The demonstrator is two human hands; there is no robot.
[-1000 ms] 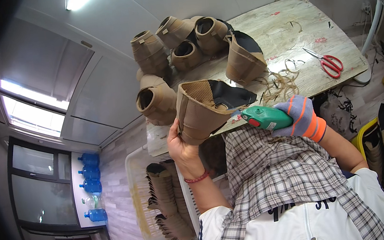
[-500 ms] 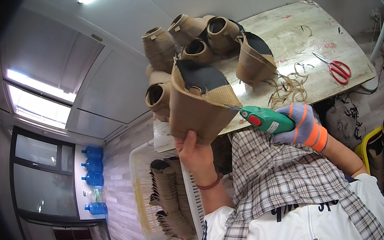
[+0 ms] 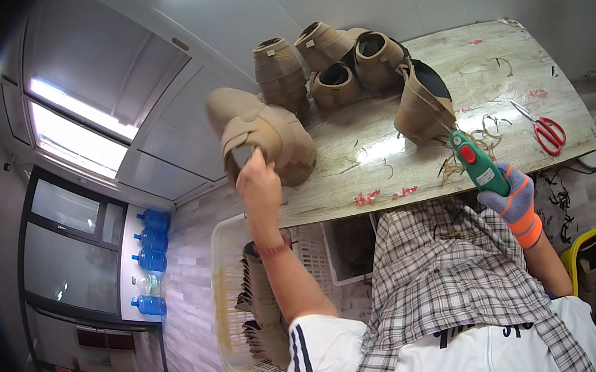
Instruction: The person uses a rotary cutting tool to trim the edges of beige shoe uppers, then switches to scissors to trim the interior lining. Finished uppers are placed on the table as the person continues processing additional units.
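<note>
My bare left hand is closed on the edge of a tan shoe upper, at the stacked uppers on the table's left side. The piece is partly blurred, and its dark lining shows at the opening. My right hand, in a grey and orange glove, grips a green handheld power tool with a red button. Its thin tip points up and away, near a lone tan upper with a black lining. Tan thread scraps lie beside the tool.
Red-handled scissors lie at the right of the worn table. More uppers stand stacked at the back. A white basket with uppers is below left. A yellow crate with uppers stands at right.
My left hand has carried the tan upper up and left from beside the tool to the stack. My right hand with the tool has moved right, away from the upper.
</note>
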